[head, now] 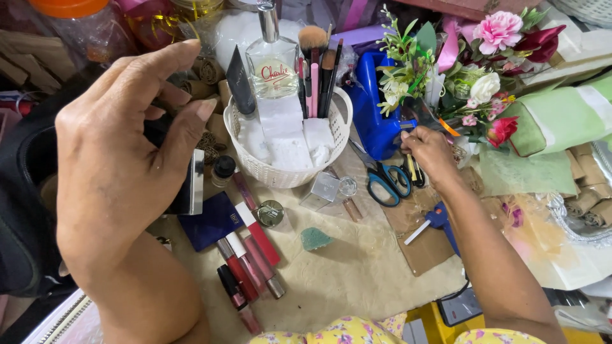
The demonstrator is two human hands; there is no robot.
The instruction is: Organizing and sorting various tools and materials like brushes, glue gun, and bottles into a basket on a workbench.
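My left hand (118, 146) is raised close to the camera and grips a flat dark rectangular case with a silver edge (191, 185). My right hand (428, 153) reaches out to the foot of a bunch of artificial flowers (475, 70), next to a blue tape dispenser (376, 111); its fingers are closed around the stems or something small, I cannot tell which. A white woven basket (287, 175) between the hands holds a clear perfume bottle (273, 60), makeup brushes (317, 64) and white pads.
Lipsticks and gloss tubes (252, 261) lie on the beige cloth with a navy compact (210, 222), a small teal sponge (315, 239), blue-handled scissors (387, 180) and a blue glue gun (440, 220). Green wrapping paper (554, 121) sits right; jars stand at the back left.
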